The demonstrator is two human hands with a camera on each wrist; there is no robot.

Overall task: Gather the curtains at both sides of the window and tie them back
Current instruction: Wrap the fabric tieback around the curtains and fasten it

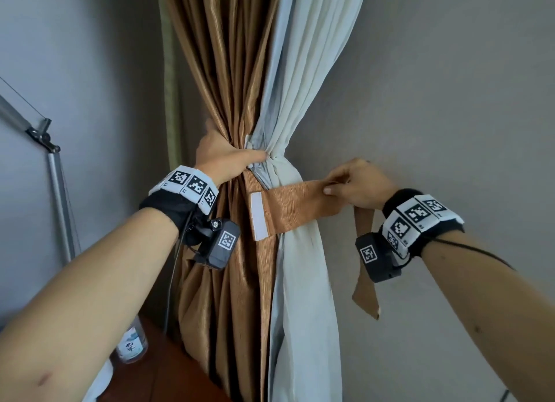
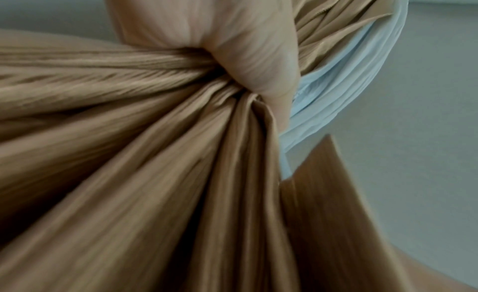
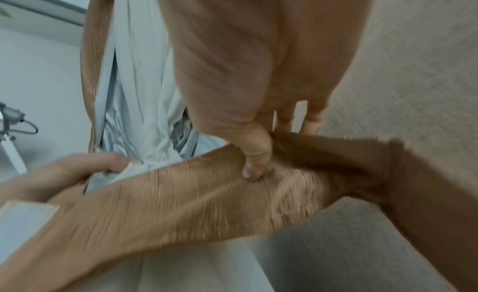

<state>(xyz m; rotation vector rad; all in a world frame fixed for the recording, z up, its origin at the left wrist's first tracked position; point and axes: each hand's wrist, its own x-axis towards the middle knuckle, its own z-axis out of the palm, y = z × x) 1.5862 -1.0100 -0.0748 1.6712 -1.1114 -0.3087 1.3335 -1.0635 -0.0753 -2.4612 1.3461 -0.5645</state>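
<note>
A tan curtain (image 1: 222,71) and a pale white-blue sheer curtain (image 1: 303,80) hang bunched together against the wall. My left hand (image 1: 222,158) grips the bunch at its narrow waist, thumb and fingers wrapped round both fabrics (image 2: 181,104). A tan tie-back strap (image 1: 297,206) with a white fastening patch (image 1: 258,215) crosses the front of the bunch just below that hand. My right hand (image 1: 351,185) pinches the strap to the right of the curtains, thumb (image 3: 254,165) pressed on its ribbed cloth (image 3: 181,204). The strap's loose tail (image 1: 366,281) dangles below my right wrist.
A grey wall (image 1: 450,101) stands close behind and to the right. A metal stand (image 1: 57,191) rises at the left. Below my left forearm a plastic bottle (image 1: 132,344) sits on a reddish-brown wooden surface (image 1: 168,377).
</note>
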